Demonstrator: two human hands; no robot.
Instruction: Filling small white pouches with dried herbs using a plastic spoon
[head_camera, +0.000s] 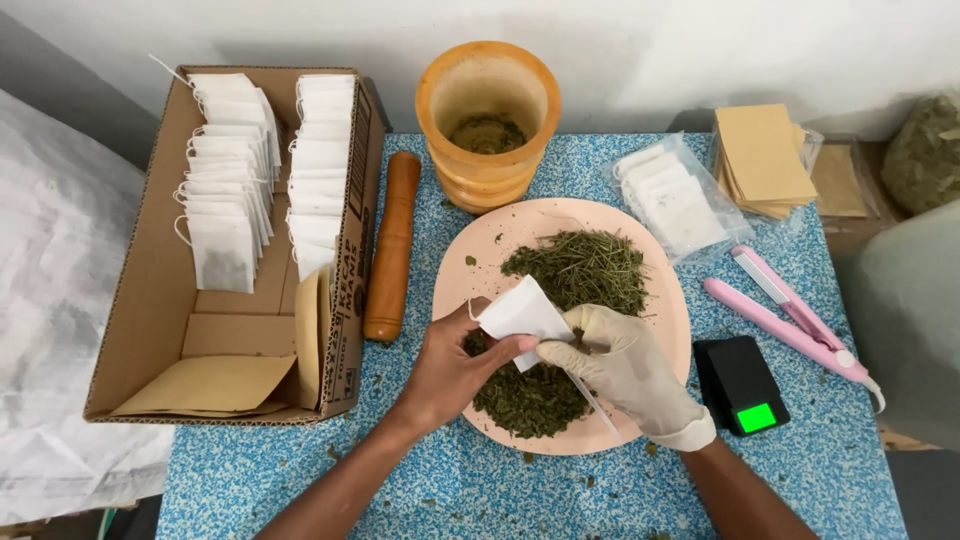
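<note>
Left hand (450, 370), bare, is pinching a small white paper bag (522, 314) by its lower edge, right over the pink plate (662, 330) of dried green herbs (580, 268). Gloved right hand (622, 362) grips the bag's other side, fingers closed on it. The plate sits on the blue speckled counter (820, 450), with a wooden mortar (488, 120) behind and a cardboard box (150, 300) of filled bags to the left.

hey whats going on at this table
A person holds a small white paper bag over a pink plate of dried green herbs. The bare left hand grips the bag while the gloved right hand works at its opening. A cardboard box of similar bags sits to the left, with a wooden mortar and pestle behind the plate.
</note>
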